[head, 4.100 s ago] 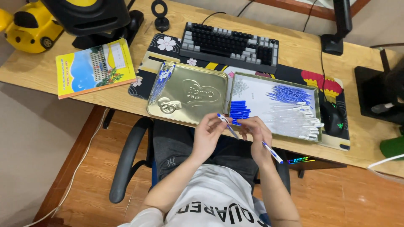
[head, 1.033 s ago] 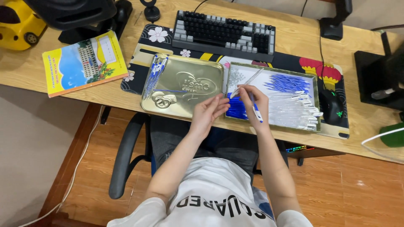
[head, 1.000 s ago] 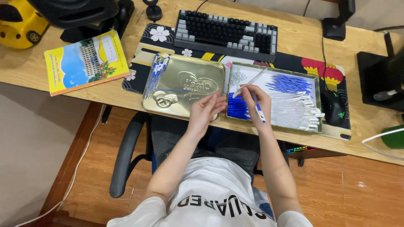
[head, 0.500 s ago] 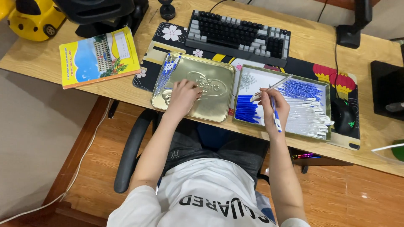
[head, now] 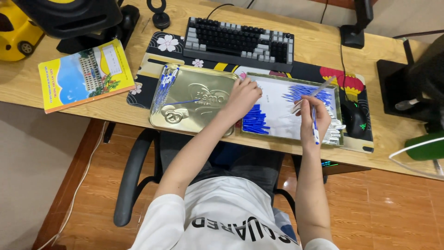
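Note:
My left hand (head: 243, 95) reaches over the left edge of an open tin tray (head: 277, 132), fingers curled down near a row of blue pen caps (head: 254, 120); whether it holds anything is hidden. My right hand (head: 314, 115) hovers over the tray's right side, gripping a clear pen barrel (head: 321, 88) that points up and right, plus a blue pen part (head: 315, 132) that hangs downward. Inside the tray lie blue refills (head: 307, 92) and clear barrels (head: 334, 132). Left of it, a gold tin lid (head: 194, 115) carries a bundle of finished pens (head: 164, 85) and one loose blue refill (head: 185, 102).
A black keyboard (head: 238, 39) sits behind the tins on a patterned desk mat (head: 157, 55). A yellow book (head: 85, 74) lies at the left, a black mouse (head: 354, 118) at the right. A yellow toy car (head: 16, 32), a black speaker (head: 69, 16) and a chair armrest (head: 134, 176) are nearby.
My left hand has moved right, from the gold lid to the left edge of the tray. My right hand keeps hold of the pen parts over the tray.

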